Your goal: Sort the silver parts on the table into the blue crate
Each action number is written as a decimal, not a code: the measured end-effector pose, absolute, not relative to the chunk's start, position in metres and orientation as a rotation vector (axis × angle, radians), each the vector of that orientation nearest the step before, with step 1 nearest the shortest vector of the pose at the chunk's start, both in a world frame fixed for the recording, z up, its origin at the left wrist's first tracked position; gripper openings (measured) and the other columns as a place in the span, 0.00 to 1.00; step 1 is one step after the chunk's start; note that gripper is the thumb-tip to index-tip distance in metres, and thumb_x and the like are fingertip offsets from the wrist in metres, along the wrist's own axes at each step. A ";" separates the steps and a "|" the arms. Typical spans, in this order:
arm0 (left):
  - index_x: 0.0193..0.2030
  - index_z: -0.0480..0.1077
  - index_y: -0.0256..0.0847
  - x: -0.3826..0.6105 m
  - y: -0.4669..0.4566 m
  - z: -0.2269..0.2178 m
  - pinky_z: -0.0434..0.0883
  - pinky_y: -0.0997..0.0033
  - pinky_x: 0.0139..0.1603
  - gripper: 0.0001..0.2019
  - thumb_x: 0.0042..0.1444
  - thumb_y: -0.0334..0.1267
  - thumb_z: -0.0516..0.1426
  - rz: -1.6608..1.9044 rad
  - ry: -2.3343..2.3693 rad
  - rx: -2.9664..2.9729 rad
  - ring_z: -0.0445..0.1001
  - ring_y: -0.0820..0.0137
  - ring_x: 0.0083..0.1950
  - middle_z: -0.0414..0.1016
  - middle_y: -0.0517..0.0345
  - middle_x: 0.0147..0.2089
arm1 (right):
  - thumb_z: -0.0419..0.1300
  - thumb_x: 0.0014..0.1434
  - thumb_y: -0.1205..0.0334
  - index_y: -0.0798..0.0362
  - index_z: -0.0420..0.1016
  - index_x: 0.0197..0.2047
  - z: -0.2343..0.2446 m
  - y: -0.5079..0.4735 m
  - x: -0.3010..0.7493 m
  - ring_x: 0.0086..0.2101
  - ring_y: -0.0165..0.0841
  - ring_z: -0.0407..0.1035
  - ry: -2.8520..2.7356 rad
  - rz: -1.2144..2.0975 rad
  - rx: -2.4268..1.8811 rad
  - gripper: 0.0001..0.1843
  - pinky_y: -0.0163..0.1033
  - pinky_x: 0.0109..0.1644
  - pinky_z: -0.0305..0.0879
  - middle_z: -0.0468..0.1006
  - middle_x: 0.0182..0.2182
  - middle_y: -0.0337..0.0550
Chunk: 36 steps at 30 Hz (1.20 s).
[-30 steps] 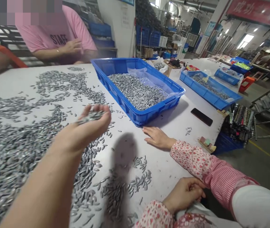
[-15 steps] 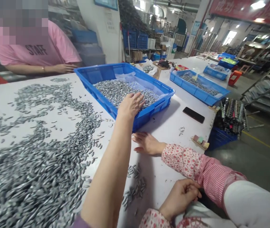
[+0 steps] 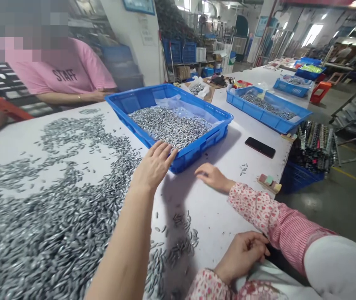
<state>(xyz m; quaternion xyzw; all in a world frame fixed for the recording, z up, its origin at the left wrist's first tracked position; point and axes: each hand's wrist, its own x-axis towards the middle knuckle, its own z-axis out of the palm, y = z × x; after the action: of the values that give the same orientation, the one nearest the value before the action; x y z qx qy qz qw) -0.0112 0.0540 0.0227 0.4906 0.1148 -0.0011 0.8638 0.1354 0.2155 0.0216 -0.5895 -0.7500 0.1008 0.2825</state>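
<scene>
At near rim of blue tray (image 3: 196, 151), L hand (image 3: 154, 164) is open flat, fingers loosely spread, holding nothing. Metal pcs (image 3: 170, 125) lie in tray, more piled on table (image 3: 221, 208) at left. Best: cup palm for scoops and clear the rim fully, so no spills.

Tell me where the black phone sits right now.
In the head view, the black phone lies flat on the white table, right of the near blue tray and in front of the farther blue tray.
</scene>
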 end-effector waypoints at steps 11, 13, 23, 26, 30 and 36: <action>0.43 0.74 0.37 0.000 0.045 0.004 0.63 0.71 0.36 0.22 0.49 0.52 0.65 0.092 0.297 0.935 0.68 0.74 0.30 0.76 0.52 0.35 | 0.57 0.62 0.72 0.59 0.78 0.42 0.024 0.254 0.186 0.49 0.38 0.67 -1.821 0.400 -1.909 0.08 0.44 0.59 0.59 0.75 0.43 0.53; 0.44 0.73 0.35 0.001 0.044 0.004 0.63 0.73 0.36 0.23 0.49 0.53 0.64 0.101 0.297 0.937 0.68 0.76 0.31 0.75 0.52 0.35 | 0.58 0.62 0.72 0.59 0.77 0.39 0.028 0.244 0.169 0.47 0.38 0.69 -1.818 0.517 -1.857 0.07 0.44 0.57 0.62 0.76 0.42 0.52; 0.45 0.74 0.30 0.002 0.044 0.012 0.64 0.77 0.36 0.24 0.50 0.50 0.62 0.129 0.246 0.904 0.67 0.78 0.30 0.75 0.51 0.34 | 0.62 0.56 0.58 0.58 0.73 0.40 0.039 0.159 0.090 0.23 0.26 0.71 -1.270 1.585 -1.402 0.13 0.29 0.25 0.66 0.81 0.30 0.46; 0.45 0.74 0.31 0.003 0.045 0.012 0.66 0.76 0.37 0.20 0.51 0.46 0.61 0.128 0.232 0.899 0.68 0.77 0.31 0.75 0.52 0.34 | 0.67 0.51 0.55 0.58 0.74 0.36 0.043 0.150 0.080 0.22 0.26 0.70 -1.111 1.664 -1.348 0.16 0.28 0.24 0.65 0.80 0.27 0.44; 0.44 0.75 0.32 0.003 0.045 0.013 0.65 0.78 0.36 0.15 0.53 0.40 0.59 0.118 0.212 0.915 0.68 0.77 0.31 0.76 0.53 0.34 | 0.69 0.50 0.53 0.58 0.75 0.36 0.045 0.145 0.074 0.23 0.27 0.71 -1.130 1.641 -1.383 0.17 0.29 0.25 0.66 0.80 0.27 0.44; 0.45 0.76 0.35 0.003 0.044 0.011 0.66 0.78 0.38 0.13 0.55 0.36 0.58 0.139 0.179 0.957 0.70 0.76 0.34 0.76 0.55 0.35 | 0.63 0.58 0.55 0.58 0.76 0.36 0.041 0.140 0.073 0.25 0.28 0.71 -1.374 1.555 -1.413 0.12 0.33 0.29 0.68 0.79 0.28 0.43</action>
<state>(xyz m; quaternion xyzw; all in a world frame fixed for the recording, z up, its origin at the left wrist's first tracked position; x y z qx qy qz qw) 0.0033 0.0442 0.0114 0.4593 0.0859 0.0668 0.8816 0.0733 0.1402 0.0410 -0.5351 -0.5202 0.5888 0.3105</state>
